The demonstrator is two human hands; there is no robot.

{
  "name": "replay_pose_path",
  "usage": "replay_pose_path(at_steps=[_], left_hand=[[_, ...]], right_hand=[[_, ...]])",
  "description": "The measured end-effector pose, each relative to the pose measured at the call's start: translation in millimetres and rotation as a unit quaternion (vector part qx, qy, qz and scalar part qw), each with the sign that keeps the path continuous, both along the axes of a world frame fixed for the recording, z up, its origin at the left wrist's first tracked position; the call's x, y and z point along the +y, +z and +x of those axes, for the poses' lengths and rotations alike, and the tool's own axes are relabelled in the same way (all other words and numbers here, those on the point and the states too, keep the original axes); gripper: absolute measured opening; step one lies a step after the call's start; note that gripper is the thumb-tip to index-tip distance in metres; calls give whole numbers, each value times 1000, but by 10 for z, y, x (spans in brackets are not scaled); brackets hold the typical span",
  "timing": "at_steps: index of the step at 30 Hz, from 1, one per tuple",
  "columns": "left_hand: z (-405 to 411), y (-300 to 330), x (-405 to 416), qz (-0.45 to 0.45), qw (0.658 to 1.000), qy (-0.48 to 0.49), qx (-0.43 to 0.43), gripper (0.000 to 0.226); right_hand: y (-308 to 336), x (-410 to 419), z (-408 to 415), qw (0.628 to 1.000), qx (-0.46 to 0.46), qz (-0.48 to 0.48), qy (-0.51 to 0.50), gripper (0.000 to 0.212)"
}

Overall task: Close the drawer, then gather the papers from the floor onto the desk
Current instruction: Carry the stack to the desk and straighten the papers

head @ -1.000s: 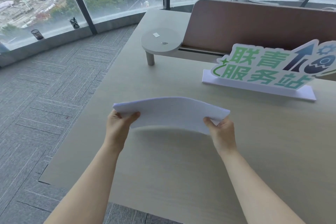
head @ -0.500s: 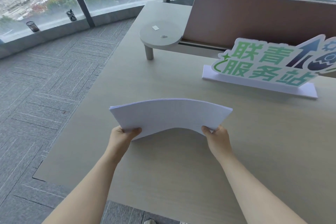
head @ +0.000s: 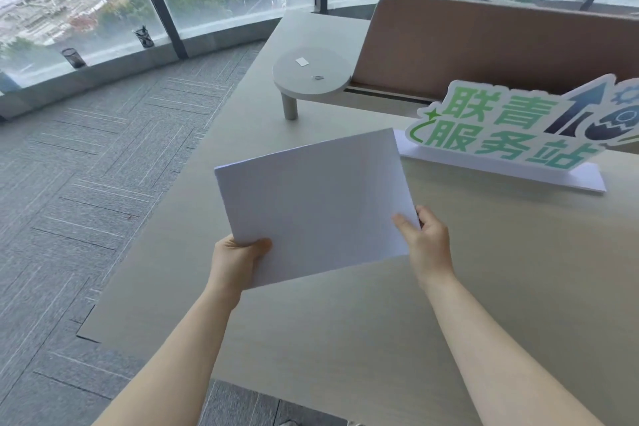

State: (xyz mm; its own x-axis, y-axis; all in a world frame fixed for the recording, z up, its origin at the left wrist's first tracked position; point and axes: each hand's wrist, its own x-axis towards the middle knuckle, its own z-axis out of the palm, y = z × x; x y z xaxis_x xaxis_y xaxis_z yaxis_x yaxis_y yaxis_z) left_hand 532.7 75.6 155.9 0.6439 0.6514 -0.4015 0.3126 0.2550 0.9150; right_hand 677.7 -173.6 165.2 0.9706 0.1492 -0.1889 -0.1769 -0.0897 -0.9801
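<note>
A stack of white papers (head: 314,204) is held tilted up above the light wooden desk (head: 380,339), its face turned toward me. My left hand (head: 235,259) grips the stack's lower left corner, thumb on top. At the right edge of the stack, my right hand (head: 427,245) pinches it. The bottom edge of the papers hangs just over the desk top. No drawer is in view.
A green-lettered sign on a white base (head: 501,135) stands on the desk to the right behind the papers. A round grey raised shelf (head: 311,76) and a brown divider panel (head: 484,45) are farther back. Grey carpet (head: 86,183) lies left of the desk edge.
The papers were held low and bowed over the desk; both hands have lifted and tipped them upright, so the flat sheet face now shows.
</note>
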Motion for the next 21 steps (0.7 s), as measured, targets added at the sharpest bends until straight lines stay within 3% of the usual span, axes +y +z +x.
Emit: replay_pose_path(at_steps=[5, 9, 12, 16, 21], left_hand=[[-130, 32, -65, -51, 998, 26, -4, 24], [-219, 23, -126, -98, 994, 50, -5, 26], [-231, 21, -152, -123, 990, 68, -2, 30], [-208, 36, -223, -149, 983, 106, -23, 25], [-296, 46, -232, -176, 977, 109, -41, 29]], right_hand=[[183, 111, -120, 969, 116, 182, -120, 15], [218, 274, -332, 951, 128, 257, -114, 25], [216, 506, -566, 972, 112, 199, -60, 10], [207, 856, -850, 992, 85, 88, -13, 11], [162, 1071, -941, 997, 70, 17, -14, 14]])
